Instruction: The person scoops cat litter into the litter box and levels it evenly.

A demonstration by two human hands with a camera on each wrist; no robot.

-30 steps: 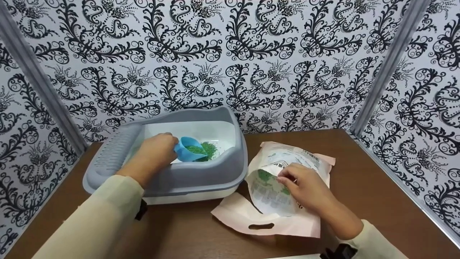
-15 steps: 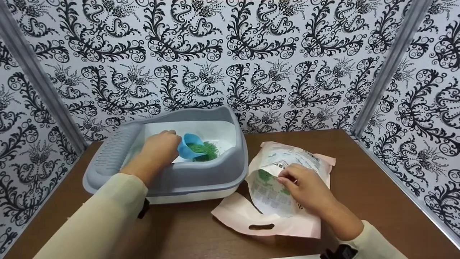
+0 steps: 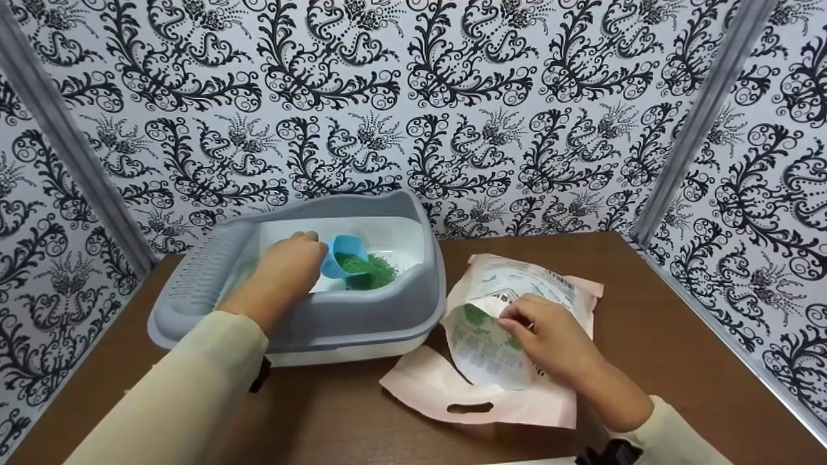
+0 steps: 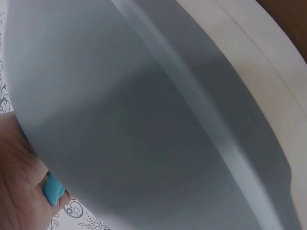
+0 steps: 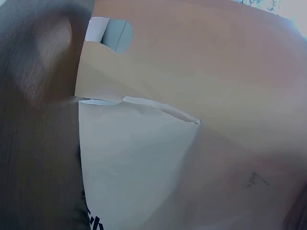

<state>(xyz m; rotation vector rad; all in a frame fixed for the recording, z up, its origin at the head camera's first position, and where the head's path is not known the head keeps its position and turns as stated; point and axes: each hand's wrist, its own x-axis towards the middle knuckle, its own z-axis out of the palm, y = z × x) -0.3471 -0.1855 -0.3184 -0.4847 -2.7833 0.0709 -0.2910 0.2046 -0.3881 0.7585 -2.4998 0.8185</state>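
My left hand point(image 3: 284, 266) grips the handle of a blue scoop point(image 3: 349, 245) inside a grey-and-white litter box point(image 3: 362, 316). Tilted on its side, the scoop has green granules point(image 3: 381, 272) in its mouth and in a pile before it on the white box floor. In the left wrist view, the handle end point(image 4: 54, 190) shows in the fist, while the box wall hides the bowl. My right hand point(image 3: 552, 332) pinches the cut edge of a pale pink and white bag point(image 3: 491, 365) lying open. Green granules also show inside the bag's mouth.
The box has a ribbed grey step point(image 3: 200, 278) at its left end. A brown table point(image 3: 349, 407) bears everything, with patterned panels point(image 3: 413, 116) behind and at both sides. The bag's torn-off-looking handle strip point(image 3: 420, 381) lies toward the front edge.
My left hand has moved slightly to the right and turned the scoop further onto its side; the granule pile has spread. The right hand and the bag have stayed in place.
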